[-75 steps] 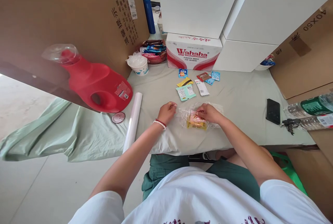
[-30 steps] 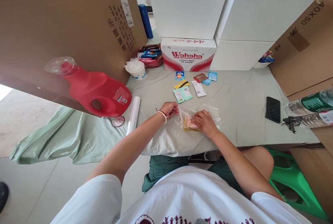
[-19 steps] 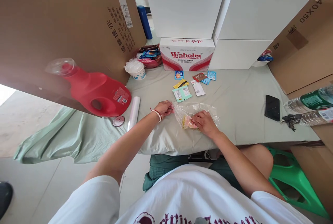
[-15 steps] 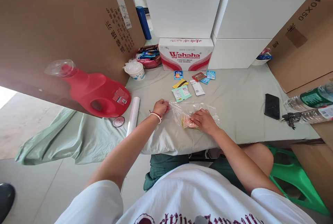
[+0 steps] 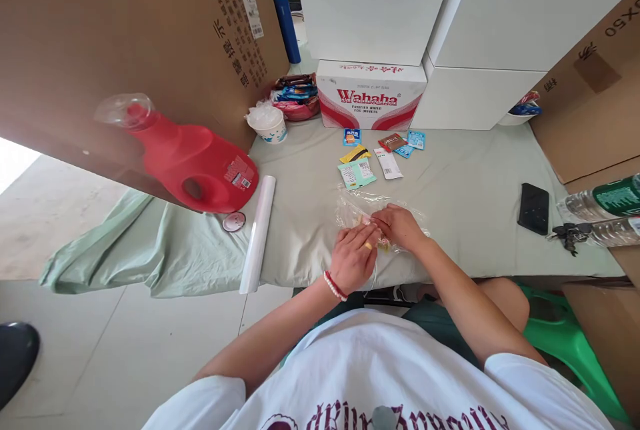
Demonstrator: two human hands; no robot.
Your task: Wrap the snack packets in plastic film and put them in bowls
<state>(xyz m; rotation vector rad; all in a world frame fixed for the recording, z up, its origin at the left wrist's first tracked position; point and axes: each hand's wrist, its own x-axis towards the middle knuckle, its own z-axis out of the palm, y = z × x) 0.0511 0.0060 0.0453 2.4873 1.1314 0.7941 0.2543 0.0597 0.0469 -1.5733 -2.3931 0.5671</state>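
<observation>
A clear plastic bag (image 5: 345, 207) lies crumpled near the table's front edge, with a pink and yellow packet (image 5: 384, 243) partly visible through it. My left hand (image 5: 354, 257), with a ring and a beaded bracelet, has its fingers closed over the near left side of the bagged bundle. From the right, my right hand (image 5: 399, 227) grips the same bundle, its fingertips meeting those of the left. Both hands cover most of the packet. Just beyond the bag is a mint-green sachet (image 5: 357, 174), beside a white sachet (image 5: 388, 164) and a yellow one (image 5: 355, 154).
A Wahaha carton (image 5: 371, 95) stands at the back, near a paper cup (image 5: 269, 125). On the left are a red jug (image 5: 200, 167) and a white roll (image 5: 258, 237). A phone (image 5: 533, 209), keys (image 5: 570, 235) and bottles (image 5: 617, 197) are at the right.
My left hand has let go of the bag's upper left end and moved right and nearer, onto the bundle. The right hand stays at the bundle, its fingers drawn closer together. The view has shifted slightly.
</observation>
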